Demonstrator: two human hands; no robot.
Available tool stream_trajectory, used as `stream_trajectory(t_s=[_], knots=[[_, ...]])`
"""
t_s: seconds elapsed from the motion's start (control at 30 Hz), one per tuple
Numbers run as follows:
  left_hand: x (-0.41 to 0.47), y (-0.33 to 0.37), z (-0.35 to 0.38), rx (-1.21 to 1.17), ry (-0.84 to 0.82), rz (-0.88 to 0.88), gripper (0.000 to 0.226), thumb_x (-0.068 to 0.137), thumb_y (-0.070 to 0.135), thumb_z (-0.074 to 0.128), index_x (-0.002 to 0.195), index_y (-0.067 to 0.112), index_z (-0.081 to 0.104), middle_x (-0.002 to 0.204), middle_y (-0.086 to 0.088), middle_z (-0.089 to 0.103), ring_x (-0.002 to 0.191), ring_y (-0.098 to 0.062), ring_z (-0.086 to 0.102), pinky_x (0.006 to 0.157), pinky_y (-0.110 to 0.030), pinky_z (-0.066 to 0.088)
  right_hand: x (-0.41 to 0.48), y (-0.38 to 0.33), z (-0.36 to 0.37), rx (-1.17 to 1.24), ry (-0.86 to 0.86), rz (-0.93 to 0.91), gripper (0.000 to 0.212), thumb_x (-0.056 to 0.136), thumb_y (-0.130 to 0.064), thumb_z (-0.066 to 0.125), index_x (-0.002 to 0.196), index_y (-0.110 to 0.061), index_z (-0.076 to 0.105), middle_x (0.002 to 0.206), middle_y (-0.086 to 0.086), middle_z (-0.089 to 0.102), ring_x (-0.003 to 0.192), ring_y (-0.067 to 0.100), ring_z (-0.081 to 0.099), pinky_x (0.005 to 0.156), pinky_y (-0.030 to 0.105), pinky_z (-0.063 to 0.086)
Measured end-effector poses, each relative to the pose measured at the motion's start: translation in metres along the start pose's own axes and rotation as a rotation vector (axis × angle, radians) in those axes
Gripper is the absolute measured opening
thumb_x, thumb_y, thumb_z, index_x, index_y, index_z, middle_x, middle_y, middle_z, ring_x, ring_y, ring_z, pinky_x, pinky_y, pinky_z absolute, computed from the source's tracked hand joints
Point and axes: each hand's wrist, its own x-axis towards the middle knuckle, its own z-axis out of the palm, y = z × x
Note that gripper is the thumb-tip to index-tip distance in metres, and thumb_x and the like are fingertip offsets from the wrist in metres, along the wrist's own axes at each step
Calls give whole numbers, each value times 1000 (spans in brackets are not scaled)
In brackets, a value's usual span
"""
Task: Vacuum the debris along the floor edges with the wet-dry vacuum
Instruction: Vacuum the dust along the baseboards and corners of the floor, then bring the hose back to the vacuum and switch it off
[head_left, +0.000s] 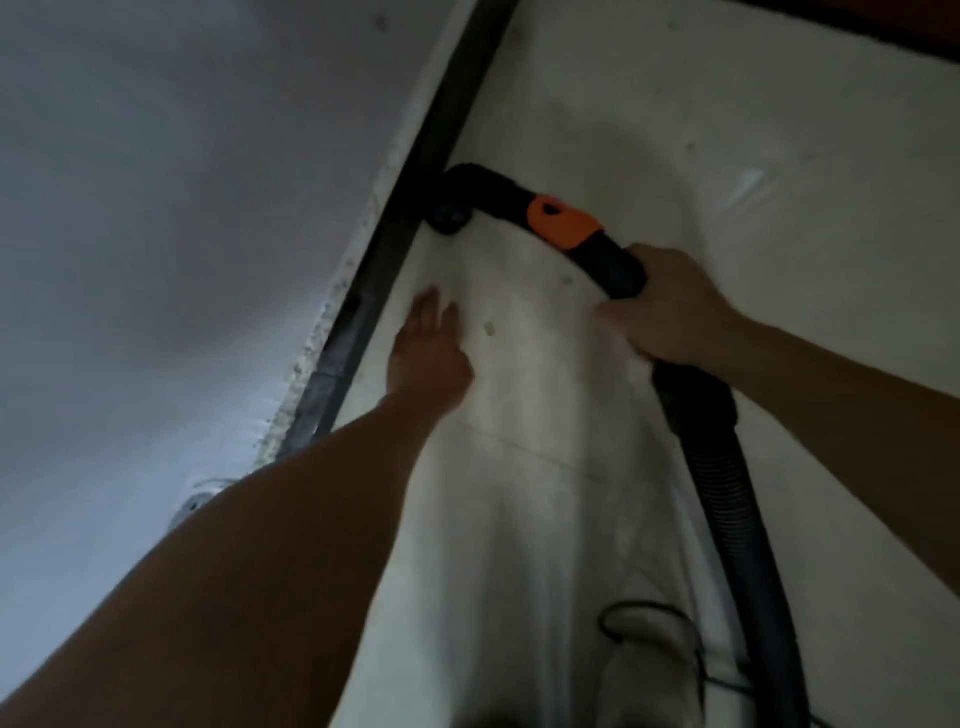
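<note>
The black vacuum handle tube (613, 262) with an orange collar (563, 224) curves left to its nozzle (451, 215), which sits at the dark gap (415, 208) between wall and floor. My right hand (670, 309) grips the tube's rear end, where the ribbed black hose (727, 499) runs back toward me. With its fingers straight, my left hand (428, 356) lies flat on the pale floor covering beside the gap. Gritty debris (306, 358) lines the wall's lower edge. The frame is blurred.
A white wall (182, 208) fills the left side. Pale sheeting (727, 130) covers the floor to the right. A thin dark cable (644, 610) loops on the floor near the bottom. A metal fitting (195, 501) sits at the wall base by my left forearm.
</note>
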Motion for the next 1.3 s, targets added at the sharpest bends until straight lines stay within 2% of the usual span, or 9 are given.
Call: stream_trajectory(t_s=[0.2, 0.4, 0.5, 0.63, 0.73, 0.9, 1.07, 1.23, 1.3], knots=[[-122, -42, -30, -87, -367, -287, 38, 95, 23, 47, 131, 12, 51, 136, -12, 51, 124, -29, 48, 100, -36, 41, -90, -11, 30, -38, -169, 57, 30, 75, -19, 70, 73, -30, 43, 71, -1, 55, 58, 15, 54, 52, 25, 34], [-202, 0, -76, -603, -369, -620, 53, 100, 43, 38, 109, -3, 61, 116, -23, 63, 108, -38, 58, 99, -46, 45, -205, -5, 4, -64, -177, 169, 25, 78, -20, 70, 90, -22, 48, 77, 2, 56, 64, 18, 56, 53, 27, 37], [-222, 52, -121, -919, -376, -748, 61, 100, 52, 33, 119, 0, 58, 108, -18, 66, 99, -29, 60, 85, -40, 47, -269, -8, -30, -84, -170, 222, 29, 79, -19, 69, 98, -16, 48, 77, 6, 57, 64, 22, 56, 52, 28, 37], [-241, 134, -195, -1195, -545, -795, 78, 92, 66, 34, 137, 4, 43, 120, -22, 63, 110, -33, 60, 99, -45, 45, -341, -28, -89, -76, -96, 307, 33, 78, -19, 68, 101, -20, 44, 71, 2, 55, 61, 24, 58, 53, 29, 43], [-253, 204, -239, -1359, -677, -769, 85, 87, 69, 44, 143, 6, 32, 115, -23, 62, 106, -35, 62, 92, -48, 48, -386, -42, -128, -84, -28, 356, 33, 80, -22, 66, 106, -20, 45, 71, 0, 53, 64, 27, 60, 54, 30, 43], [-281, 317, -297, -1210, -733, -754, 50, 90, 37, 64, 127, 8, 48, 107, -19, 64, 90, -33, 65, 65, -46, 52, -456, -60, -177, -121, 42, 413, 41, 80, -31, 62, 115, -22, 42, 73, -5, 48, 76, 29, 67, 56, 26, 35], [-336, 405, -358, -1027, -780, -583, 44, 94, 27, 60, 131, 7, 45, 114, -18, 62, 96, -35, 63, 76, -47, 52, -538, -92, -217, 59, 246, 595, 45, 73, -37, 59, 116, -32, 45, 83, -3, 68, 78, 24, 68, 60, 27, 41], [-373, 476, -423, -888, -757, -384, 47, 95, 29, 58, 134, 9, 41, 113, -14, 60, 87, -29, 62, 74, -41, 51, -603, -132, -240, 360, 457, 890, 55, 61, -61, 60, 111, -44, 45, 72, -20, 60, 63, 1, 59, 55, 12, 39], [-381, 498, -449, -837, -780, -305, 49, 95, 29, 58, 136, 10, 40, 120, -16, 59, 92, -31, 62, 74, -42, 50, -622, -153, -242, 536, 515, 969, 56, 57, -64, 65, 106, -44, 48, 78, -18, 62, 69, 1, 62, 62, 17, 47]])
